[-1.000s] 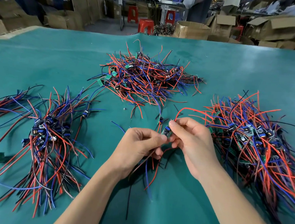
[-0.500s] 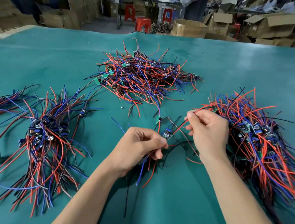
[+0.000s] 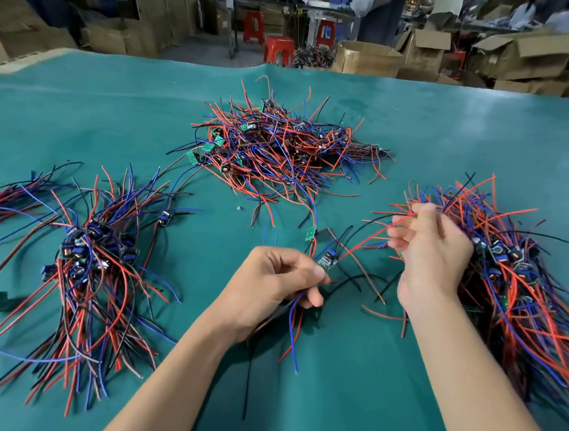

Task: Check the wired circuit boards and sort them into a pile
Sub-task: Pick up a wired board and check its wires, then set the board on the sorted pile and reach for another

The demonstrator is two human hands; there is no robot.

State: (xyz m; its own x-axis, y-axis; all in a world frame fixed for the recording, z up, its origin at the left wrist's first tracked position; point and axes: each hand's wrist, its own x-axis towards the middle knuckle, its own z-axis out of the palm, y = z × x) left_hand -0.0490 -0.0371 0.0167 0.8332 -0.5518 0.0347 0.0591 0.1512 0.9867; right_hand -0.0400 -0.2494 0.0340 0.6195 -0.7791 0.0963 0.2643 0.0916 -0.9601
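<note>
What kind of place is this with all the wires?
Probably a small electronics workshop: heaps of little circuit boards with red, blue and black wires cover a teal green table, with brown cardboard boxes behind.

The right pile of wired boards is cut off by the picture's right edge and partly hidden behind the right hand. The cardboard boxes behind the table are blurred.

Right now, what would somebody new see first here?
Three tangled piles of red, blue and black wires on the green table: left pile, far pile, right pile. In the middle, the left hand pinches a small board while the right hand holds its red wire.
</note>
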